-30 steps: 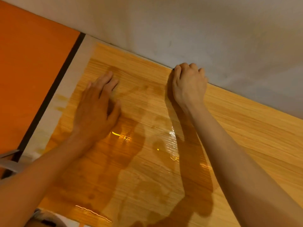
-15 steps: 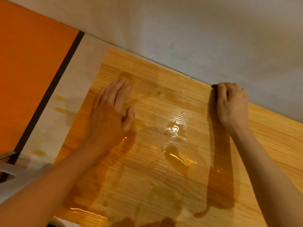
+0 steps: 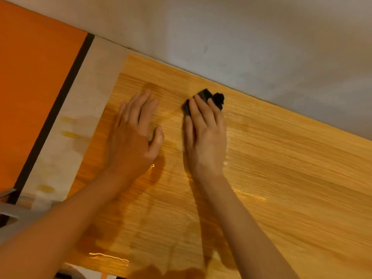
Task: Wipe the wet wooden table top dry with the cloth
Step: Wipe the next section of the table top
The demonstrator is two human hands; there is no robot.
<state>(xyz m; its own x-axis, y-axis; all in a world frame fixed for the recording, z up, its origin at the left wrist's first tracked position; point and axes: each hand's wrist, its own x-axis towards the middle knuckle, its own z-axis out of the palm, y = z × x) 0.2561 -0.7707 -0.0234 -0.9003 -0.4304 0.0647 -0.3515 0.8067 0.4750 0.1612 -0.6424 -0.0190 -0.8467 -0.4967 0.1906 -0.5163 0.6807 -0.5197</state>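
The wooden table top [image 3: 281, 178] fills the view, with wet shiny streaks near its middle and front edge. A small black cloth [image 3: 209, 98] lies near the table's far edge. My right hand [image 3: 205, 135] presses on the cloth with straight fingers; most of the cloth is hidden under them. My left hand [image 3: 134, 135] rests flat on the wood just left of the right hand, fingers spread, holding nothing.
A grey wall [image 3: 241, 37] runs along the table's far edge. Left of the table is a pale strip of floor [image 3: 76, 125], a black line and an orange surface [image 3: 30, 87]. A grey object [image 3: 8, 210] shows at the left edge.
My right hand has slid left along the far edge with the cloth and now lies flatter, with the cloth showing past the fingertips. The left hand has stayed flat on the wood.
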